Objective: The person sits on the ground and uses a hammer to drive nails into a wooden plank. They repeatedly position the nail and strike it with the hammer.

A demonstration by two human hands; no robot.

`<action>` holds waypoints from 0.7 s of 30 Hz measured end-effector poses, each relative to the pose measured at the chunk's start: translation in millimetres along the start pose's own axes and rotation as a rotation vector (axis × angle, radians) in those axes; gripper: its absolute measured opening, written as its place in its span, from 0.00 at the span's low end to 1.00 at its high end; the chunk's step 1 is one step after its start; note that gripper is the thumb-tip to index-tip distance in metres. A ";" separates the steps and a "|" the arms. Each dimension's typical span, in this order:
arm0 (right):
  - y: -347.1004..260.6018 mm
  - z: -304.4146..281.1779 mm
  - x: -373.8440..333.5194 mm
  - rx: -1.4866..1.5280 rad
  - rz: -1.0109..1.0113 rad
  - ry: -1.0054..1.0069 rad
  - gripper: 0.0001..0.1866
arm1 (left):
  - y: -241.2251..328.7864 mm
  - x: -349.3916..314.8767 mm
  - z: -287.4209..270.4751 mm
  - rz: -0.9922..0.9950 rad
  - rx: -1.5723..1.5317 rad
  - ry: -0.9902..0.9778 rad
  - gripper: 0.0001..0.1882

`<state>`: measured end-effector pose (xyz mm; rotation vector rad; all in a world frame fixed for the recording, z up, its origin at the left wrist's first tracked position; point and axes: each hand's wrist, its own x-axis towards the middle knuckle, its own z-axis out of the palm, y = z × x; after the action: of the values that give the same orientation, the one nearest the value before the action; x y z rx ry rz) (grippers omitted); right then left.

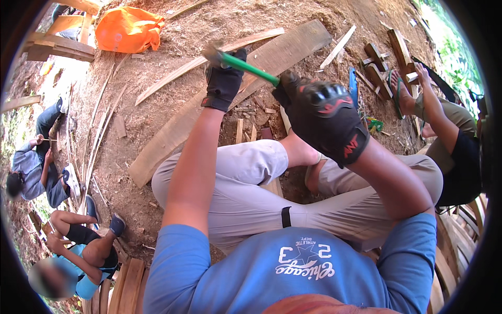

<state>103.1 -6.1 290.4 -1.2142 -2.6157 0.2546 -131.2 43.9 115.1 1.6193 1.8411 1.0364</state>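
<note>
Green-handled tool [251, 68] up in the air above the ground, over the broad plank [164, 141], tilted, its brownish head end blurred; kind unclear. Right hand [327, 112], gloved, has its fingers clamped round the near end of the handle. Left hand [223, 83], also gloved, sits just behind the head end; cannot tell whether its fingers are closed, or whether they touch the tool.

Main hazard, as I judge it: the head striking the left hand, since the two overlap in this view. A loose right grip or smooth glove could let the handle twist or fly.

Lower down, the wearer's bare shin [299, 152] lies beneath the right hand; a dropped tool could land there. Wood scraps [255, 111] litter the ground, poor footing. Off right, a co-worker's sandalled foot [396, 90] seems within range of flying chips.
</note>
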 end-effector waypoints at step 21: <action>2.5 0.6 -5.8 0.079 0.096 -0.089 0.07 | 1.2 1.9 5.0 0.022 -0.135 0.034 0.19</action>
<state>108.4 -9.0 288.3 -1.3321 -2.5968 0.4357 -127.1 46.9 113.4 1.5552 1.7382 1.1783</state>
